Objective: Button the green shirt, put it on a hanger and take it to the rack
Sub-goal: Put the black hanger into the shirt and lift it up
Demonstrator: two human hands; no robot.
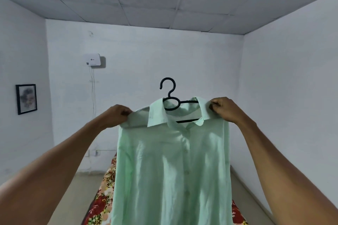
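A pale green shirt (170, 166) hangs in front of me, its front buttoned, held up at chest height. A black hanger (169, 93) sits inside its collar, with the hook sticking up above the neck and its bars showing through the neck opening. My left hand (117, 115) grips the shirt's left shoulder, fingers curled around the fabric. On the other side, my right hand (224, 108) pinches the shoulder next to the collar. The shirt's lower part runs out of the bottom of the view.
A bed with a red floral cover (103, 197) lies below, behind the shirt. White walls enclose the room. A white box (93, 59) with hanging cables is mounted on the far wall, and a framed picture (26, 98) hangs at the left. No rack is in view.
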